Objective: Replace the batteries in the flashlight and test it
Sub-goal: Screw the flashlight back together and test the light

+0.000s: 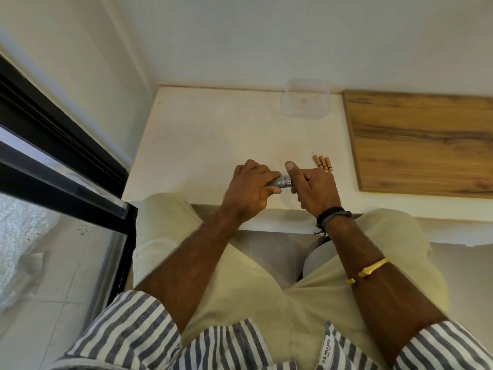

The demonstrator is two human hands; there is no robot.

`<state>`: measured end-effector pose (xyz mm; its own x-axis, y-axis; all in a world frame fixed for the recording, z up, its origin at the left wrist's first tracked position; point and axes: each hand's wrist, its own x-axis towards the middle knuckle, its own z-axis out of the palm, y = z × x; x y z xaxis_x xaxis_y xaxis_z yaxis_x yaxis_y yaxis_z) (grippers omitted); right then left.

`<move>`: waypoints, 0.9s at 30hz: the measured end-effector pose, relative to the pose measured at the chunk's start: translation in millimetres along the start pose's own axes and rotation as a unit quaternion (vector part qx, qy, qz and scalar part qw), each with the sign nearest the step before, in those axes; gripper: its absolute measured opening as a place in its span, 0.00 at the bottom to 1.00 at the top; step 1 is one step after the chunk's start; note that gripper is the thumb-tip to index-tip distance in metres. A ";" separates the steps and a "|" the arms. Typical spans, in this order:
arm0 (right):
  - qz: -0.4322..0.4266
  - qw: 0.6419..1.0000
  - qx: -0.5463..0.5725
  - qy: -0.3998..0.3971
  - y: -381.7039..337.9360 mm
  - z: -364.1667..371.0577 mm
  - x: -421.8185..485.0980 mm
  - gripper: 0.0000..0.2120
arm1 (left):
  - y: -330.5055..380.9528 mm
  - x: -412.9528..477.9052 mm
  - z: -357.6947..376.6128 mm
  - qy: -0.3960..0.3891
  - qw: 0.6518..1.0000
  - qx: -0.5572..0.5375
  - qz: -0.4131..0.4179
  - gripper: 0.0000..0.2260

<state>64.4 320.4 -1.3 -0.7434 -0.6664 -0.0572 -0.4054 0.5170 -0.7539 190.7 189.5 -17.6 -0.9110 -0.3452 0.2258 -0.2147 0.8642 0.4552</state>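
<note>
Hands meet over the near edge of our white worktop [202, 145]. Our left hand [249, 192] is wrapped tight on the silver metal flashlight [280, 181], held level above the worktop. Our right hand [313, 186] pinches its right end, thumb up. Four small tan cylindrical batteries [322, 163] lie together just right of that hand, near a wood-grain board [421, 140].
</note>
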 end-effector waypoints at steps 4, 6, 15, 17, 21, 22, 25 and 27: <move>0.030 0.994 0.098 -0.029 -1.1 -5.7 -1.0 0.25 | -0.3 1.2 0.3 0.007 1.000 -0.009 -0.019 0.14; -0.009 0.985 0.161 -0.064 2.5 -10.2 2.0 0.17 | -1.8 1.5 -0.1 0.010 0.999 -0.007 -0.030 0.13; -0.058 0.993 0.094 -0.038 6.2 -9.0 1.4 0.12 | 0.0 1.3 -0.1 -0.001 0.999 0.007 -0.034 0.13; -0.041 0.998 0.046 -0.023 3.4 -8.5 0.5 0.17 | 1.8 1.6 0.1 -0.005 1.000 0.008 -0.027 0.13; -0.012 1.000 -0.008 -0.027 5.1 -5.3 0.6 0.23 | 4.0 2.2 1.2 -0.012 1.000 0.005 -0.024 0.13; -0.010 0.999 0.011 -0.033 6.1 -5.4 1.4 0.23 | 3.8 2.5 1.3 -0.010 1.000 0.004 -0.029 0.13; -0.041 0.991 0.102 -0.081 10.1 -9.8 5.3 0.17 | 2.3 3.3 0.3 -0.003 0.999 0.001 -0.046 0.13; -0.093 0.989 0.076 -0.084 14.7 -9.4 7.9 0.16 | 0.5 2.8 0.0 -0.007 0.999 0.006 -0.054 0.14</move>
<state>47.5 327.8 -6.7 -0.5592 -0.8290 -0.0068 -0.4328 0.2989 -0.8505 188.0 189.0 -16.7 -0.8868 -0.4319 0.1646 -0.3160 0.8263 0.4662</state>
